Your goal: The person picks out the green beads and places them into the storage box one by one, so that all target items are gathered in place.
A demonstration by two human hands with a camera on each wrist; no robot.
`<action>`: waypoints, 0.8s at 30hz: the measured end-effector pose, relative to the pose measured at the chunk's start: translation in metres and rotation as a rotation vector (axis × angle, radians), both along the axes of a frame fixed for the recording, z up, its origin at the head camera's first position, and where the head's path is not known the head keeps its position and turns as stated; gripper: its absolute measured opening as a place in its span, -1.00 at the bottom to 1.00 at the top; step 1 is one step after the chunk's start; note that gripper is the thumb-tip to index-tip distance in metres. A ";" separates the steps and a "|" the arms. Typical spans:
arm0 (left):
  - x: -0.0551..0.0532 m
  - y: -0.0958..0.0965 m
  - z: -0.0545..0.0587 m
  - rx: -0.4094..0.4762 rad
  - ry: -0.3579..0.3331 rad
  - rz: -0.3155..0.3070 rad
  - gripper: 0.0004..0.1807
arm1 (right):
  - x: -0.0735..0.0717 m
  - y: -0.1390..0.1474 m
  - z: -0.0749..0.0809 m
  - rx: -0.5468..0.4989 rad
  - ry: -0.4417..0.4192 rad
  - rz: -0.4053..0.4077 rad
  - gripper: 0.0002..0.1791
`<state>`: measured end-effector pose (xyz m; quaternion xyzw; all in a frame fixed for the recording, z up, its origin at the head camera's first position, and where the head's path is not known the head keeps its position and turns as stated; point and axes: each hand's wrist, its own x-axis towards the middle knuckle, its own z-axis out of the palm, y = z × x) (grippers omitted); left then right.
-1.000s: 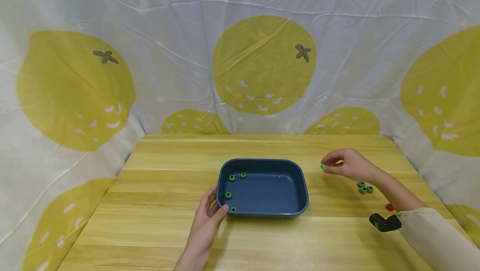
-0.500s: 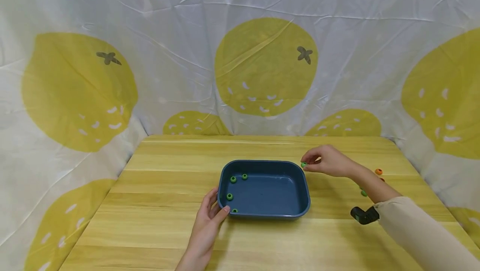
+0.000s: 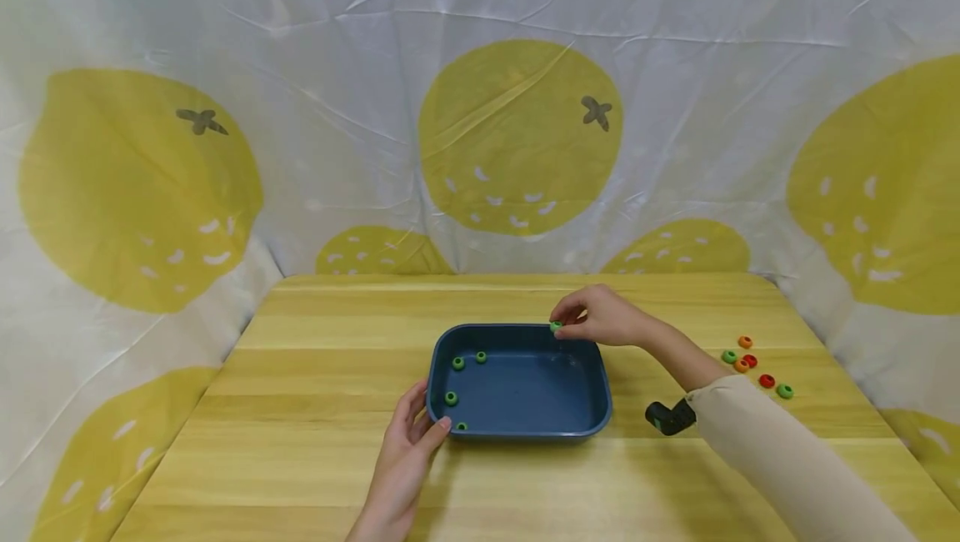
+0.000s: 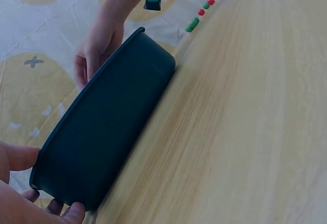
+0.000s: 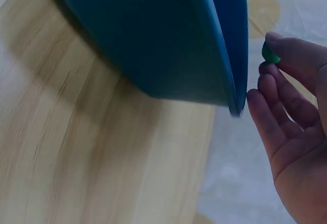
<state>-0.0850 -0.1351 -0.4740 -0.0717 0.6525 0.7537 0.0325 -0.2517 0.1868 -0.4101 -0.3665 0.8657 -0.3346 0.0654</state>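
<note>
A dark blue rectangular plastic tub (image 3: 528,392) sits on the table, with several green beads (image 3: 458,363) along its left side. My left hand (image 3: 401,450) holds the tub at its near left corner, thumb at the rim and fingers curled against the outer wall. Over the back right part of the rim, my right hand (image 3: 607,317) pinches a green bead (image 3: 556,327) between thumb and forefinger. The right wrist view shows that pinched bead (image 5: 271,53) above the rim, with the other fingers (image 5: 265,116) close beside the tub's outside.
To the right on the wooden table (image 3: 315,392) lie loose beads: orange (image 3: 745,342), red (image 3: 767,380) and green (image 3: 785,391). A black device (image 3: 670,418) is worn at the right wrist. Behind the table hangs a lemon-print cloth (image 3: 517,133).
My right hand has moved left with the green bead, from beside the tub to over its back rim. The loose beads at right have come into view. The left hand keeps its hold.
</note>
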 end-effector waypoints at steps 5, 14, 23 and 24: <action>-0.001 0.001 0.000 0.002 0.003 -0.001 -0.25 | -0.001 -0.013 0.000 -0.004 0.002 0.034 -0.80; 0.001 0.001 0.002 0.005 -0.001 -0.006 -0.24 | -0.005 -0.036 0.005 0.034 0.009 0.069 -0.81; 0.000 0.001 0.000 -0.007 0.006 -0.010 -0.24 | -0.010 -0.062 0.008 0.065 0.034 0.136 -0.74; 0.000 0.000 0.000 -0.009 0.007 -0.011 -0.25 | -0.010 -0.063 0.008 0.064 0.035 0.139 -0.74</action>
